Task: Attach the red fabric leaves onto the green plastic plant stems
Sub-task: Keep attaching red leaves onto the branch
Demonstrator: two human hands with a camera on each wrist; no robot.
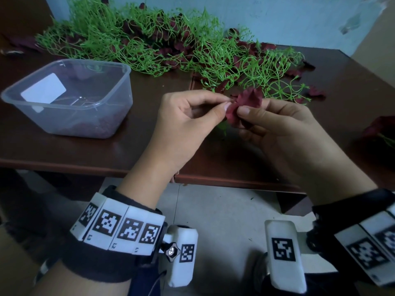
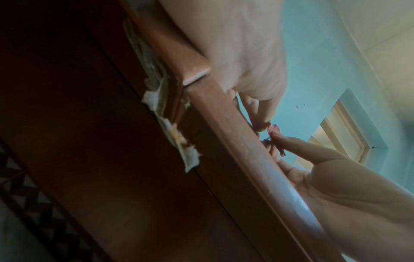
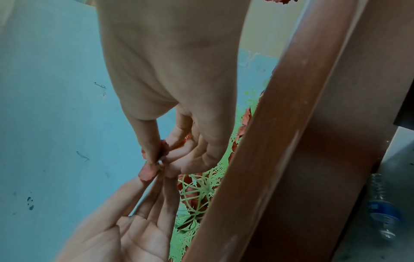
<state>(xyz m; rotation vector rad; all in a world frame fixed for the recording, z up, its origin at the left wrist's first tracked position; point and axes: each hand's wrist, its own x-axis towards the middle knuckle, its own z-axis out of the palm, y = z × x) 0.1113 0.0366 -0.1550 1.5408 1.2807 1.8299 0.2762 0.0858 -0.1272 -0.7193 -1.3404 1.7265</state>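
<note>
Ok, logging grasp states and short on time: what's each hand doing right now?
Left hand: thumb and forefinger pinch the red fabric leaf.
Right hand: thumb and fingers pinch the same leaf from the other side.

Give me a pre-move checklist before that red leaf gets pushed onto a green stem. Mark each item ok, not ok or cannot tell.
1. Red fabric leaf pinched by both hands: ok.
2. Left hand thumb and forefinger on the leaf's edge: ok.
3. Right hand thumb on the leaf: ok.
4. Green plastic stem tip seated in the leaf: cannot tell, fingers hide it.
5. Pile of green plastic stems lying on the dark wooden table behind the hands: ok.
</note>
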